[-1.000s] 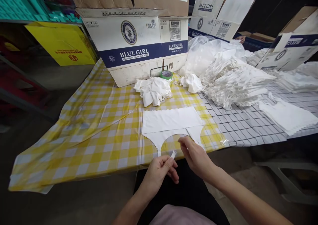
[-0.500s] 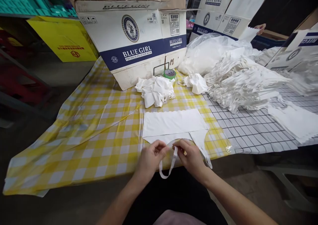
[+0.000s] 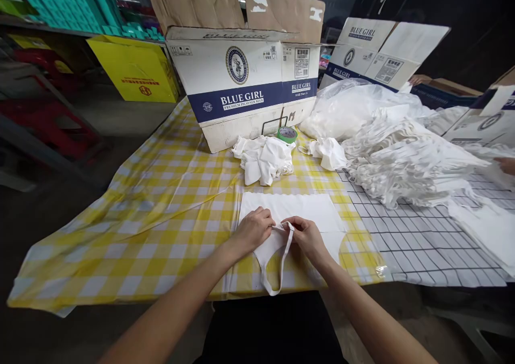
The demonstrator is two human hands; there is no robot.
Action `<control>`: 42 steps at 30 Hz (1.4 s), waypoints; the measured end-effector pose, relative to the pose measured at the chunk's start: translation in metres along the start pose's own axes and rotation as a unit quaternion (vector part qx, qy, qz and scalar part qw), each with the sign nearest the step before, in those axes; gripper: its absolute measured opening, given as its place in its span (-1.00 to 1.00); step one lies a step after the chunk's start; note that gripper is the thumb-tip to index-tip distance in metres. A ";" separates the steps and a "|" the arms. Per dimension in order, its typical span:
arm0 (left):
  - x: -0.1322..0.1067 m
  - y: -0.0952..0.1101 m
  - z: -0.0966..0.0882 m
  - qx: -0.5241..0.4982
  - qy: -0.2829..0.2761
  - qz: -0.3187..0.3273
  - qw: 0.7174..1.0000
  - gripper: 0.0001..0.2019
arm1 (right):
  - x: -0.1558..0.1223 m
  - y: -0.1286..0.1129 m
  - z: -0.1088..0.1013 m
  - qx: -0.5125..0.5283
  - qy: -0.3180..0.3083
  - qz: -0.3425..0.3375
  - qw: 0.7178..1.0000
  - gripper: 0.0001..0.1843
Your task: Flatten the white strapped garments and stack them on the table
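Observation:
A white camisole (image 3: 295, 206) with narrow straps lies flat at the front of the yellow-checked table, its scalloped edge facing away from me. My left hand (image 3: 255, 229) rests over its middle, fingers closed on the fabric near the neckline. Close beside it, my right hand (image 3: 309, 239) pinches a thin strap (image 3: 286, 254), which hangs in a loop towards the table's front edge. The exact spot under both sets of fingertips is partly hidden. Just beyond the camisole sits a crumpled heap of white garments (image 3: 265, 160).
A large Blue Girl carton (image 3: 251, 98) stands behind, with a roll of green tape (image 3: 287, 134) at its foot. On the right is a tall pile of white garments (image 3: 414, 155) beside a clear plastic bag (image 3: 354, 104). Another person's hand (image 3: 507, 165) shows at the right edge.
Both hands have moved forward from the table edge onto the camisole. The left now grips the fabric; the strap loop hangs from the right. The view has tilted up.

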State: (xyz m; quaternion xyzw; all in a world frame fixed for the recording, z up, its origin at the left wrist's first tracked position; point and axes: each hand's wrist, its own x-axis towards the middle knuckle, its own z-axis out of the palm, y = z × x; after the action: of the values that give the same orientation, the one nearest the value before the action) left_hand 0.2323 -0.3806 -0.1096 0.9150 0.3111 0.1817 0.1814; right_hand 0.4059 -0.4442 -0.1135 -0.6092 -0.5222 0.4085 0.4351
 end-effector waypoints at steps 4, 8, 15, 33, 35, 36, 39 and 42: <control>0.005 -0.006 0.001 -0.098 0.017 -0.067 0.993 -0.87 | 0.012 -0.001 0.005 -0.016 -0.002 -0.010 1.000 -0.81; 0.011 -0.009 0.000 -0.129 0.009 -0.095 0.987 -0.88 | 0.018 -0.006 0.013 -0.052 -0.002 -0.028 0.998 -0.81; 0.016 -0.013 0.001 -0.133 0.007 -0.110 0.985 -0.82 | 0.021 -0.009 0.020 -0.082 0.003 -0.052 0.995 -0.84; 0.015 -0.011 -0.005 -0.183 0.007 -0.118 0.976 -0.86 | 0.021 -0.007 0.012 -0.277 -0.017 -0.215 0.936 -0.70; 0.015 -0.009 -0.006 -0.184 0.002 -0.121 0.975 -0.87 | 0.016 -0.009 0.012 -0.312 -0.026 -0.232 0.921 -0.70; 0.014 -0.008 -0.007 -0.181 -0.001 -0.123 0.976 -0.87 | 0.012 -0.011 0.013 -0.335 -0.032 -0.241 0.910 -0.72; 0.006 -0.008 -0.016 -0.172 -0.023 -0.107 0.979 -0.89 | -0.006 -0.015 0.013 -0.407 -0.059 -0.267 0.872 -0.77; -0.006 -0.019 -0.032 -0.183 -0.053 -0.098 0.977 -0.73 | -0.017 -0.014 -0.004 -0.429 -0.081 -0.267 0.859 -0.79</control>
State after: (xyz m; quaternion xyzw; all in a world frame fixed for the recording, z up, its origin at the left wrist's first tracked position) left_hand 0.2037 -0.3636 -0.0914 0.8398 0.3504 0.1679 0.3792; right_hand 0.4039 -0.4604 -0.0980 -0.5371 -0.8221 0.0601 0.1791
